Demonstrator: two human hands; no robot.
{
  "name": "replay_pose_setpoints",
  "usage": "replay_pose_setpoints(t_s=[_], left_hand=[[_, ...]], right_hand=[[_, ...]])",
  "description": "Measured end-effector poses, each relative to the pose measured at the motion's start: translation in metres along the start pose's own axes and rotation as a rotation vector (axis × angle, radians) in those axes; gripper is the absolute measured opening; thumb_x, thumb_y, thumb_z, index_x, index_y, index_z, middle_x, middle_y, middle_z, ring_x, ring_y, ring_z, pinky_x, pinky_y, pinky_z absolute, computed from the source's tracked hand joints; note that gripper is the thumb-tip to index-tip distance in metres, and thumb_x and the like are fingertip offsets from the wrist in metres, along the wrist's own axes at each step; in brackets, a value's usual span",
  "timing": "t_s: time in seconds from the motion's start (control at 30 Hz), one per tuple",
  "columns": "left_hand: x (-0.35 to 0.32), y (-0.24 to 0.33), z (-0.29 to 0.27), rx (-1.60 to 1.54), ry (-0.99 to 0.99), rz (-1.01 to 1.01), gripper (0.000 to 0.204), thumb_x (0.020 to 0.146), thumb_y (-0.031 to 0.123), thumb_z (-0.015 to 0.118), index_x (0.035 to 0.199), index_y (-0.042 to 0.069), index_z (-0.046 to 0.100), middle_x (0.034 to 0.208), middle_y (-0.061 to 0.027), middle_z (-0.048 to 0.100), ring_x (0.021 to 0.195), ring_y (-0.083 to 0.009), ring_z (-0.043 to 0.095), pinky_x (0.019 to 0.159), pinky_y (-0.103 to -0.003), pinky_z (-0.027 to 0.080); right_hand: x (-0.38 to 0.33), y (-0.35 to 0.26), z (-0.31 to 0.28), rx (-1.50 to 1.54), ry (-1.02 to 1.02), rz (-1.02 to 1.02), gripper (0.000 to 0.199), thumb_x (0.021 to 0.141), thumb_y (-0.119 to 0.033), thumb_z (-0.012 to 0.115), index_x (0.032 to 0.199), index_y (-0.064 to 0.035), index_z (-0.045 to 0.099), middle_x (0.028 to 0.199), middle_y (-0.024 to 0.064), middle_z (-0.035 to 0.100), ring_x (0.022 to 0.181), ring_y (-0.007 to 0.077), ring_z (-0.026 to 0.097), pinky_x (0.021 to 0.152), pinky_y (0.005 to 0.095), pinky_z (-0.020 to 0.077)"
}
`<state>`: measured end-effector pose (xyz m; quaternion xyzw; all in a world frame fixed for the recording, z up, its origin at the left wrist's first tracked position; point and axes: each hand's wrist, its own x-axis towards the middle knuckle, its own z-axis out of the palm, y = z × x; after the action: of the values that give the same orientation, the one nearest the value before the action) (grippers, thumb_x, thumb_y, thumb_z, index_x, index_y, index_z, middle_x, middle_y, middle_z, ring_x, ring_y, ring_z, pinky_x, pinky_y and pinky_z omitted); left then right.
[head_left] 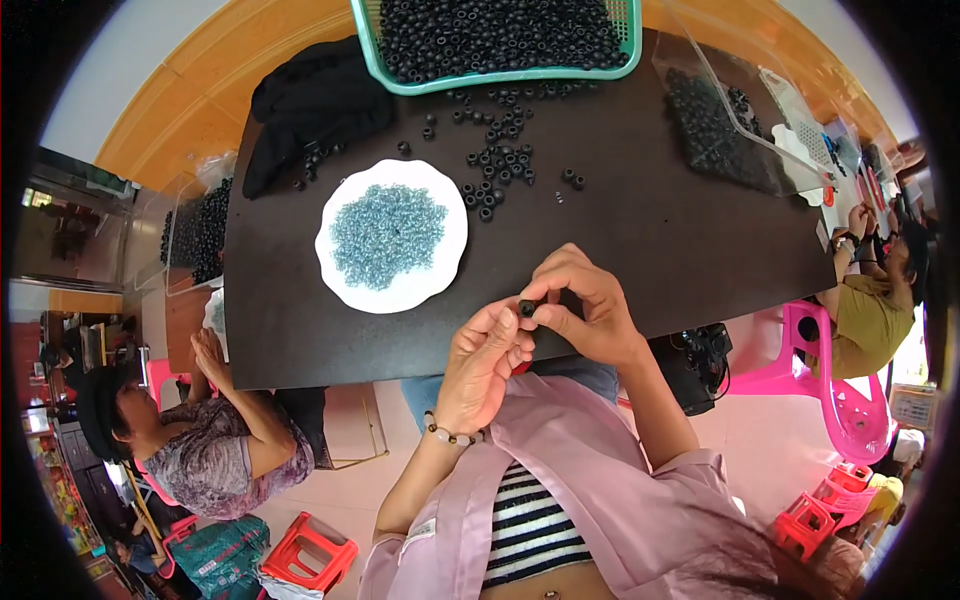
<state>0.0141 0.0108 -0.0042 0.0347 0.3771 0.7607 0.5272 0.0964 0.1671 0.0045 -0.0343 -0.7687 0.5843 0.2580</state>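
Note:
A small black ring-shaped piece (527, 308) with a hole through it is pinched between my two hands, close to the near edge of the dark table. My left hand (484, 358) grips it from the left with thumb and fingertips. From the right, the thumb and forefinger of my right hand (590, 304) close on the same piece. Just beyond my left hand stands a white scalloped plate (455, 260) bearing a heap of small pale-blue beads (390, 233). Farther off lie several loose black pieces (497, 163) of the same kind.
A green basket (500, 76) of black pieces stands at the far edge. Black cloth (315, 105) lies far left. A clear bin (740, 130) with black pieces sits at the right. People sit to the left and right; a pink chair (820, 370) is at the right.

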Motion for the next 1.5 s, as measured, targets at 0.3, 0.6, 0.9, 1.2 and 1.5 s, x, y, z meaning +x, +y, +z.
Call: replay_pose_setpoints(t_s=[0.3,0.6,0.9,1.2,1.5], left_hand=[[-0.003,-0.004,-0.011,-0.107,-0.083,-0.076,0.023,0.093,0.024,0.058,0.103,0.004,0.063,0.087,-0.002,0.063,0.074,-0.0092,0.057,0.069,-0.024,0.049],[-0.008,0.002,-0.016,-0.032,0.074,0.026,0.024,0.091,0.021,0.061,0.104,0.001,0.063,0.086,-0.0004,0.062,0.072,-0.0083,0.056,0.068,-0.023,0.047],[-0.009,-0.003,-0.02,-0.084,0.077,0.03,0.025,0.092,0.02,0.06,0.107,-0.001,0.063,0.085,-0.0007,0.064,0.073,-0.0068,0.058,0.068,-0.022,0.048],[-0.011,0.001,-0.017,-0.089,0.094,-0.005,0.026,0.092,0.023,0.06,0.105,0.001,0.062,0.084,-0.0001,0.061,0.072,-0.0078,0.055,0.067,-0.021,0.047],[-0.011,-0.002,-0.016,0.008,0.111,0.048,0.025,0.091,0.022,0.062,0.105,0.001,0.064,0.083,-0.0002,0.064,0.069,-0.0059,0.057,0.064,-0.019,0.048]], right_hand=[[-0.003,0.006,0.003,-0.098,-0.045,-0.057,0.017,0.078,-0.02,0.072,0.09,-0.0087,0.069,0.092,0.0036,0.06,0.088,0.0169,0.05,0.078,0.0294,0.04],[0.031,0.01,-0.028,-0.372,0.194,0.234,0.02,0.078,-0.011,0.069,0.096,-0.0039,0.066,0.085,0.0036,0.064,0.07,0.0119,0.057,0.063,0.0244,0.0453],[0.059,0.053,-0.034,-0.983,0.126,0.157,0.019,0.08,-0.021,0.067,0.091,-0.0057,0.065,0.084,0.0074,0.065,0.07,0.0203,0.061,0.062,0.0337,0.0474],[0.032,0.005,-0.017,0.251,0.053,0.449,0.022,0.09,-0.022,0.061,0.089,0.0001,0.064,0.074,0.001,0.06,0.063,0.0069,0.051,0.059,0.0226,0.0423],[0.013,-0.01,-0.011,0.374,-0.146,0.48,0.028,0.09,-0.027,0.063,0.082,0.0001,0.065,0.072,0.0015,0.061,0.064,0.0065,0.051,0.058,0.0217,0.0418]])
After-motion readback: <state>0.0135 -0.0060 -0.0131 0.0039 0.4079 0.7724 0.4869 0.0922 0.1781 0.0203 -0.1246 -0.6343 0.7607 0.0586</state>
